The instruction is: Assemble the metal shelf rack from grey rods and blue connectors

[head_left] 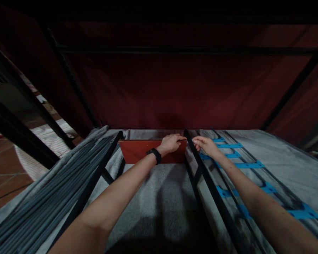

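Note:
A reddish-brown board (137, 151) stands on edge between a left dark metal frame (100, 169) and a right dark metal frame (209, 180). My left hand (172, 143), with a black watch (155, 155) on its wrist, is closed over the board's top edge near its right end. My right hand (203, 144) is at the outer side of the right frame, close to its far end. Its thumb and fingers are pinched together; anything small between them is hidden.
Dark rods (257, 171) with light-blue crosspieces (250, 165) lie to the right. A bundle of grey rods (60, 190) lies left. Underneath is a grey fleecy cover (159, 197). Dark red fabric (175, 88) hangs behind, crossed by a black bar (185, 50).

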A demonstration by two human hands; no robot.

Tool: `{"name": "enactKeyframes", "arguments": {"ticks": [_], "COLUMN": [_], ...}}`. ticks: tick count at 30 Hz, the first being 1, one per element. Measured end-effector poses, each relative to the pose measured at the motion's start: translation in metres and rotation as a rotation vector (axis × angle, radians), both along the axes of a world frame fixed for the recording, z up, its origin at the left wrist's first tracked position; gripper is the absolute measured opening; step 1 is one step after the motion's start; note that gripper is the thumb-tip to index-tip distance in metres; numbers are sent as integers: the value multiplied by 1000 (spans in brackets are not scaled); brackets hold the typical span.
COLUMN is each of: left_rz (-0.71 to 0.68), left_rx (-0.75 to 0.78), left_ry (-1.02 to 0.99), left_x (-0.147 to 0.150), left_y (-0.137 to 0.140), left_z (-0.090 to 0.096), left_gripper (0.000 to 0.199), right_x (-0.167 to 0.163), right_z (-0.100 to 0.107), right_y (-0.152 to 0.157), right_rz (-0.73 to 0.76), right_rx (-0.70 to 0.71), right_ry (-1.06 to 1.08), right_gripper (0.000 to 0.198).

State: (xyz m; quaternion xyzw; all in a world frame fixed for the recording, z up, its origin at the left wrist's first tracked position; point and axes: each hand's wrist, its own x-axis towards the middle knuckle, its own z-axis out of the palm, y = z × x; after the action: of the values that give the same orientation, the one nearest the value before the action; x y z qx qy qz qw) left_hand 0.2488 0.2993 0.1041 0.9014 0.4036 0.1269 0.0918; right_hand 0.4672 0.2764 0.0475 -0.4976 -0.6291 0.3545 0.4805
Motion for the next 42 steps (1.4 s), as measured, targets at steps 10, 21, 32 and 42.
{"name": "enactKeyframes", "arguments": {"ticks": [10,21,32,42], "left_rz": [15,13,40,-11], "left_rx": [-2,-17,-7,-53], "left_ry": [0,-3,-7,-60], "left_x": [0,0,0,-6], "left_y": [-1,3,-4,8], "left_z": [-1,-2,1,-2], "left_gripper": [45,45,45,45], "right_x": [2,4,-6,-17], "right_z": [-5,9,4,12], "right_y": [1,-5,-2,-14], "right_rz": [-11,40,2,-92], "right_rx": [12,-47,-15,-28], "right_ry": [-16,-22,-3,-147], "right_gripper": [30,32,26,12]}}
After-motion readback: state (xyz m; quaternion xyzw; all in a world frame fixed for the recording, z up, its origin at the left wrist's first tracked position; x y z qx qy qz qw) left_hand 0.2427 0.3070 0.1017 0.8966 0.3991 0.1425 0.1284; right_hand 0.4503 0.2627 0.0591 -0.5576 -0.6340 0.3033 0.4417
